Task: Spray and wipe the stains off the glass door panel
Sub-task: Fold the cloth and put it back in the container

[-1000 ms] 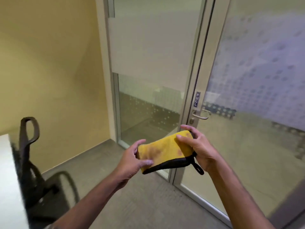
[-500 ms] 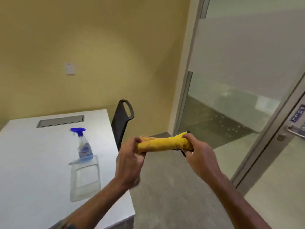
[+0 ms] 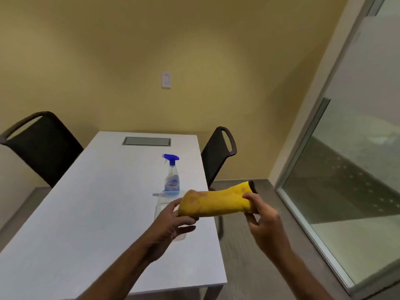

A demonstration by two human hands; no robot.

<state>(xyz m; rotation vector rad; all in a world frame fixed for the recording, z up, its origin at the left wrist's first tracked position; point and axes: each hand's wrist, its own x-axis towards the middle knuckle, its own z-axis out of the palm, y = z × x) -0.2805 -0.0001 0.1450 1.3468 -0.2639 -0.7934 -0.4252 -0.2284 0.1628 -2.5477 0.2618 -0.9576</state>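
I hold a folded yellow cloth (image 3: 216, 201) with a dark edge and brownish stains between both hands, above the right edge of the white table (image 3: 86, 213). My left hand (image 3: 173, 221) grips its left end and my right hand (image 3: 259, 215) grips its right end. A clear spray bottle (image 3: 172, 178) with a blue trigger head stands on the table just beyond the cloth. A glass panel (image 3: 350, 169) with a frosted upper band fills the right side; the door itself is out of view.
A clear plastic tray (image 3: 164, 210) lies on the table under the bottle, partly behind my left hand. Black chairs stand at the table's far left (image 3: 41, 146) and right (image 3: 218, 154). A yellow wall with a white switch (image 3: 166, 80) is behind. Grey floor lies between table and glass.
My view has swung left, away from the door and its handle, toward the table and spray bottle. Both hands kept the yellow cloth and carried it over the table's right edge.
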